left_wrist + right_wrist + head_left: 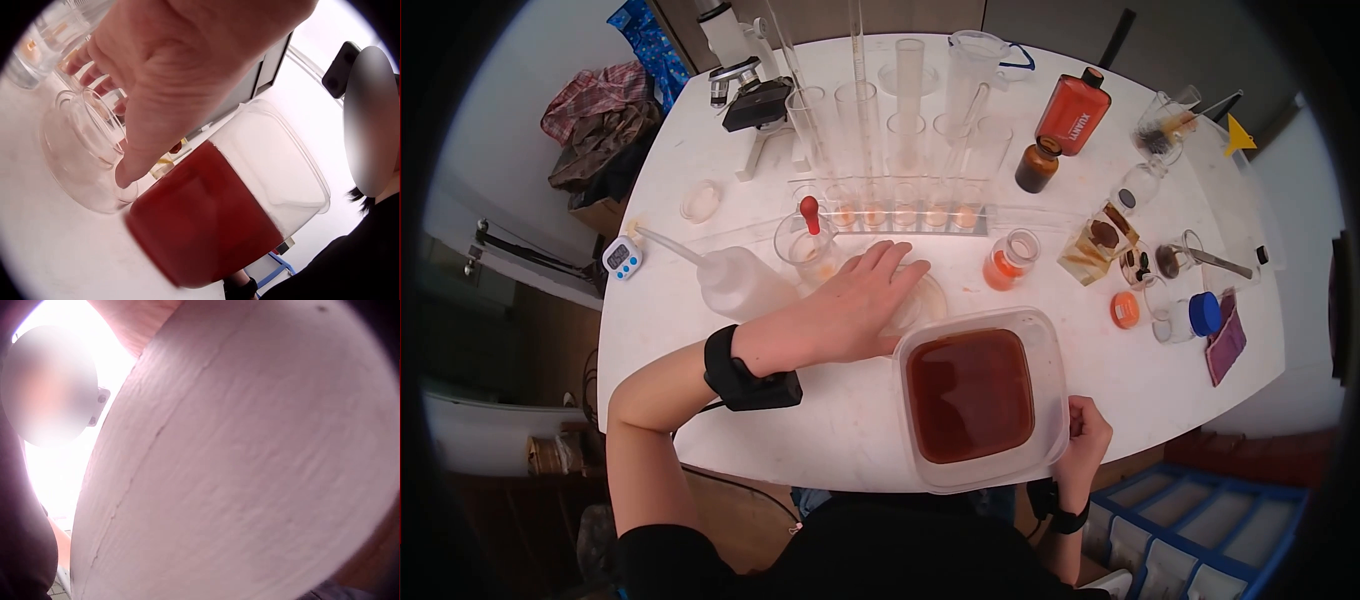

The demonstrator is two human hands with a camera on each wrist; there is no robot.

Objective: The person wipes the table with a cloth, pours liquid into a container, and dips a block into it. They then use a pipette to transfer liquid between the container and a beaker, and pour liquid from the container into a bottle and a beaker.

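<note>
My left hand (840, 310) reaches across the table, its fingers extended over clear glass dishes (87, 162). In the left wrist view the thumb comes down beside the glass rim. Just to the right is a translucent plastic tub (1045, 350) holding dark red-brown liquid (970, 395). My right hand (1088, 435) is at the tub's right side by the table edge, fingers bent; the tub partly hides them, and I cannot tell whether they grip it. A beaker (795, 245) with a red-bulbed dropper (810, 213) stands beyond the left hand.
A white wash bottle (740, 285) and timer (622, 258) stand left. Behind are test tubes in a clear rack (985, 220) and a microscope (750, 100). An orange-liquid bottle (1010, 262), brown bottle (1037, 165) and red bottle (1075, 110) stand right. The table edge (119, 506) fills the right wrist view.
</note>
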